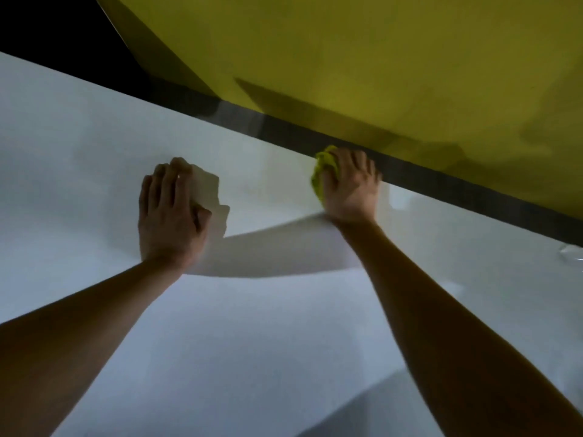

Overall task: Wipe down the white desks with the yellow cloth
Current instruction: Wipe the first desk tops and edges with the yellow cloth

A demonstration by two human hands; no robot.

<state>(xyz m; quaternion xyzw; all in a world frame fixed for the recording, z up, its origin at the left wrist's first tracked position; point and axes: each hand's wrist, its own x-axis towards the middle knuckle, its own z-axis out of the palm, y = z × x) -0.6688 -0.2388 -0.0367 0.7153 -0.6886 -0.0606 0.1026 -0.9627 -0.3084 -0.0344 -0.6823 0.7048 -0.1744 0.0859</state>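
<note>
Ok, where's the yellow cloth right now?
In the head view the yellow cloth is bunched under the right hand, right of centre at the far edge of the white desk, just below the yellow partition.

Desk [94, 146] is plain white w/ no pattern, shading to pale grey-blue twd the near side, w/ soft grey shadows under both arms. Cloth [325, 171] is bright yellow-green, no print visible, showing beside the right hand [350, 187]; the partition [378, 58] behind the desk is a flat mustard/olive yellow, darker in its shadowed patches. A dark grey strip [441, 181] runs btwn desk and partition, w/ one paler, whitish section on it, and the far top-left corner is black.
</note>
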